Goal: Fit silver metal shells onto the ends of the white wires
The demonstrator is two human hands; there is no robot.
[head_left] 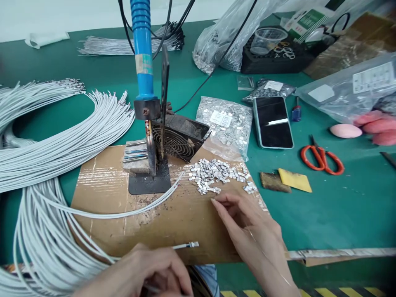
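A thin white cable sticks out beyond my left hand, with a small silvery metal connector at its tip. The fingers of that hand are curled around the cable, partly cut off by the lower edge. My right hand is over the cardboard, thumb and forefinger tips together just below a pile of small metal connectors. Anything pinched there is too small to make out. Other white cables lie across the cardboard sheet, their ends near the pile.
A blue-handled soldering iron stands upright over a black plate, beside a small black fan. Thick cable bundles cover the left. Rightward lie a bag of connectors, a phone, orange-handled scissors and a yellow sponge.
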